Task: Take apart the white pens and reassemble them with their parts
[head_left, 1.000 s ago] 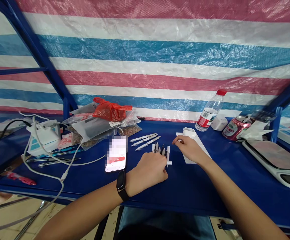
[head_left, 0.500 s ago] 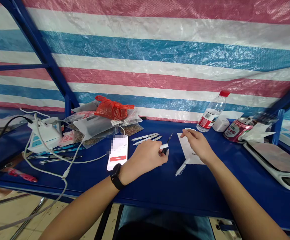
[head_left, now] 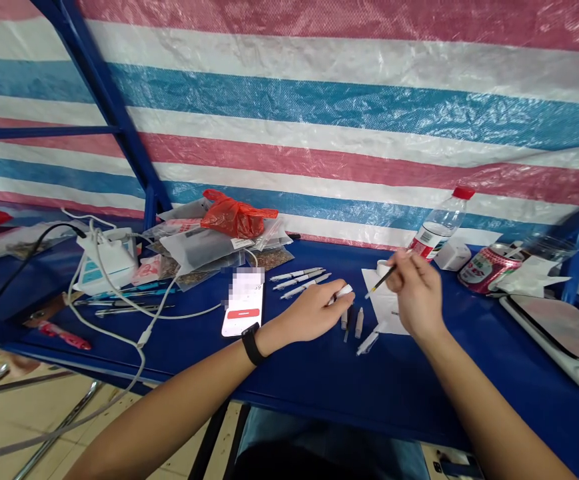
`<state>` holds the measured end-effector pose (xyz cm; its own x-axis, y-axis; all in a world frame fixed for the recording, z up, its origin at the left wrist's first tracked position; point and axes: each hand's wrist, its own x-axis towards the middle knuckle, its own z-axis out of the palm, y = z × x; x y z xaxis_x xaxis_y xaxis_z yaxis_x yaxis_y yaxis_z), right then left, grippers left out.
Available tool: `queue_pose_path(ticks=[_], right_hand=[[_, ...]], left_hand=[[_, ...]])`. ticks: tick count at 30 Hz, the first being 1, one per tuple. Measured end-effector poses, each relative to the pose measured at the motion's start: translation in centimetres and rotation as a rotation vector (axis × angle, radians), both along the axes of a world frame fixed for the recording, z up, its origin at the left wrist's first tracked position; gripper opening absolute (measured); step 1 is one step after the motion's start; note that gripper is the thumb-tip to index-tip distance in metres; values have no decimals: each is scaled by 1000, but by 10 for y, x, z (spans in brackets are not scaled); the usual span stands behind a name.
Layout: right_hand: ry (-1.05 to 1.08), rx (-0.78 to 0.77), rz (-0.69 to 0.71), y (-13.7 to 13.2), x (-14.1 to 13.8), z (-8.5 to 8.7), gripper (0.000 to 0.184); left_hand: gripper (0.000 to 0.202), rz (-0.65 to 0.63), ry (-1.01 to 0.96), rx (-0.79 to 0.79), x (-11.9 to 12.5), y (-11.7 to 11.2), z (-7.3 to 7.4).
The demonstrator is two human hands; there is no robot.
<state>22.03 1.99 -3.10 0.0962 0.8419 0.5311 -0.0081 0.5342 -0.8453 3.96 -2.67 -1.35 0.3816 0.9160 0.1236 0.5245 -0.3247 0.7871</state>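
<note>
My right hand [head_left: 420,297] is raised over the white paper [head_left: 386,310], pinching a dark pen refill [head_left: 380,283] whose thin tip points down and left. Lower down, my left hand [head_left: 319,312] is closed round a small white piece [head_left: 342,292] of unclear kind. Beside its fingertips lie grey pen parts [head_left: 359,323] and a thin dark rod [head_left: 348,328]. A clear-and-white pen part [head_left: 368,343] rests at the paper's lower left corner. Several white pens [head_left: 302,280] lie side by side behind my left hand. Part of a white round object [head_left: 383,267] shows on the paper.
A lit phone [head_left: 243,303] lies left of my left hand. Farther left are cables, a power strip [head_left: 106,260], plastic bags and more pens. At right stand a bottle [head_left: 439,223], a white box [head_left: 452,255], a drink can [head_left: 489,268] and a scale [head_left: 559,340].
The dark refill that stuck up by my left hand is now in my right hand, which has risen to the right. Grey parts now show on the table beside my left hand.
</note>
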Motion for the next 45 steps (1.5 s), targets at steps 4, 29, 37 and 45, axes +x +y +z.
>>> queue_pose_path(ticks=[4,29,37,45], right_hand=[[225,65,-54,-5,3,8,47],[-532,-213,-49,5,21,11,53],[-1323,-426,176,3,43,10,52],[-1270,-325,308,-3,29,12,42]], left_hand=[[36,-80,20,8,1,0,-6],[19,119,211,197,10,2,-15],[21,158,238,221,10,4,-20],[23,203,175,157,8,6,-10]])
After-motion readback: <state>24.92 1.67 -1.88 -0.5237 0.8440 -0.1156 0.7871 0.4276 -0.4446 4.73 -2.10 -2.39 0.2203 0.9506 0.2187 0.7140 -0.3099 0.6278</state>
